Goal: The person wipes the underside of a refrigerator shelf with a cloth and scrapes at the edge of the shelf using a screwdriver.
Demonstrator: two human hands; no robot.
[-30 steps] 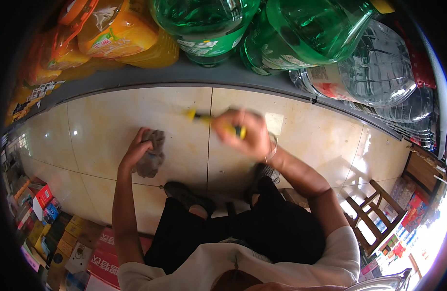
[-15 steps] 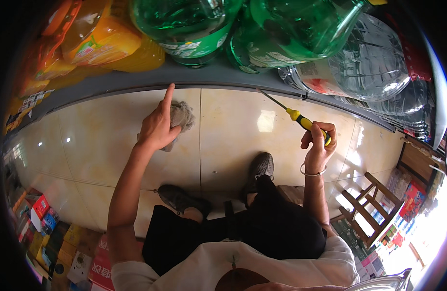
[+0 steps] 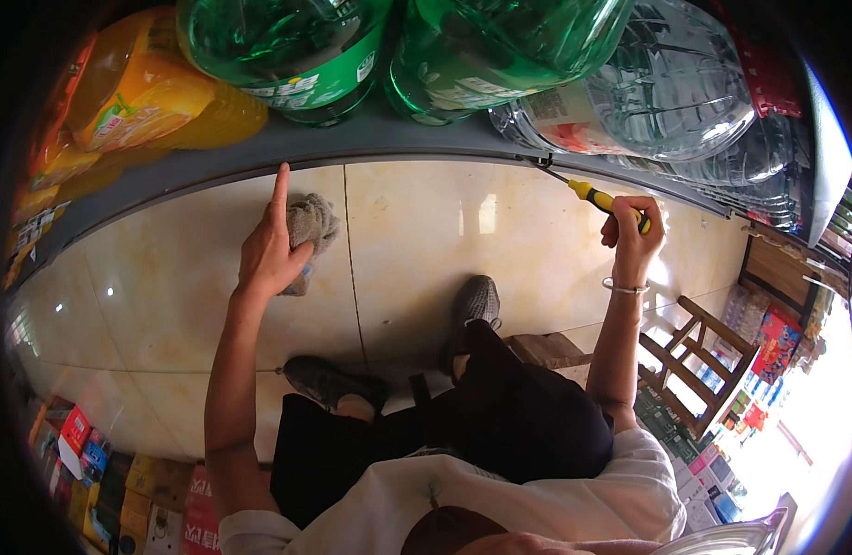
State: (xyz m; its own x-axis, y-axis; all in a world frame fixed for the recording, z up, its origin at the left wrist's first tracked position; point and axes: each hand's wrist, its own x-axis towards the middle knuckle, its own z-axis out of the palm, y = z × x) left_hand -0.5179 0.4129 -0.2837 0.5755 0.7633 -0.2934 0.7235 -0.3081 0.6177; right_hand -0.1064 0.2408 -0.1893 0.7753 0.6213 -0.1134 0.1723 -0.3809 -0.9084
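Two bare hands are showing in the head view. Right of centre, in the upper half, the right hand [image 3: 636, 231] is wrapping curled fingers around the yellow-and-black handle of a screwdriver [image 3: 597, 197], its shaft pointing up-left toward the shelf edge [image 3: 380, 141]. The tool is looking light and stiff, the thick handle likely offering the surest hold. Upper left of centre, the left hand [image 3: 274, 259] is extending index finger and thumb beside a soft-looking grey cloth [image 3: 312, 222]; whether its hidden fingers are gripping, I cannot tell.
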